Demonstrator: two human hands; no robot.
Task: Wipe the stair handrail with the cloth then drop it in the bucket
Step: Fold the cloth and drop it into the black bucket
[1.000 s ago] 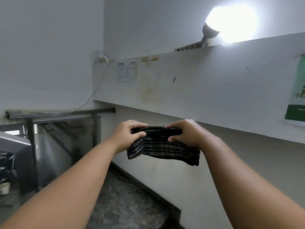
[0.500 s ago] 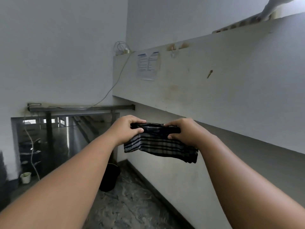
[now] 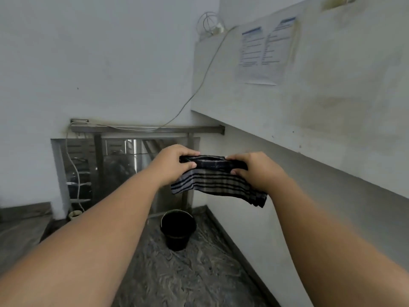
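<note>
I hold the striped cloth (image 3: 215, 181), folded, at chest height, stretched between my left hand (image 3: 174, 166) and right hand (image 3: 254, 171), both pinched shut on its top edge. Below and ahead, the black bucket (image 3: 178, 229) stands empty-looking on the marbled floor (image 3: 188, 273), well apart from the cloth. The metal handrail (image 3: 146, 129) runs beyond, untouched by either hand. I judge the drop remains undone; whether wiping is finished, I cannot tell.

Dark marbled floor (image 3: 194, 278); black bucket (image 3: 178, 231) upright on it, nr wall corner.
</note>
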